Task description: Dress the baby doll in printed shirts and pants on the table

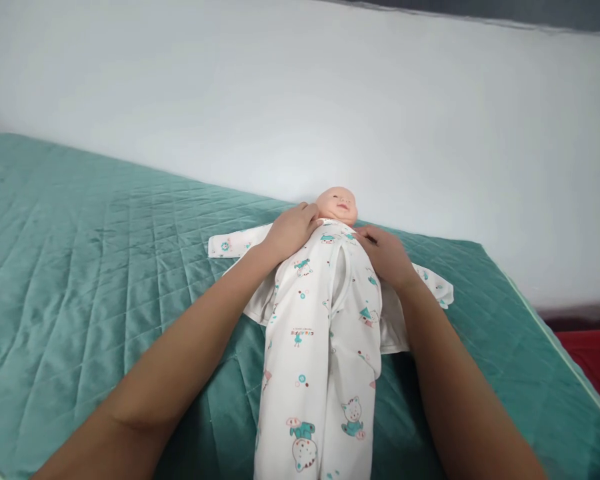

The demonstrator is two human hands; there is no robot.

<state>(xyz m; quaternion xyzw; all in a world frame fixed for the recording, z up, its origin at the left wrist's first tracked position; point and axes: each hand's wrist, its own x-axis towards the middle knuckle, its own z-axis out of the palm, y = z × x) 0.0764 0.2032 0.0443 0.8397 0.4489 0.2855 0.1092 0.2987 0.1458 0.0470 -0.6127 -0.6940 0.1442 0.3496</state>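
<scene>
A baby doll (337, 204) lies on its back on the bed, head towards the wall. It wears a white printed sleepsuit (320, 320) with small teal animal pictures, and the empty sleeves spread out to both sides. My left hand (291, 230) rests on the doll's shoulder by the collar, fingers curled onto the cloth. At the other shoulder, my right hand (386, 253) grips the collar edge with bent fingers. Both forearms reach in from the bottom of the view.
The bed is covered by a teal quilted blanket (90, 253) that runs up to a white wall (380, 100). Its right edge drops off near a red surface (597, 357) at the lower right.
</scene>
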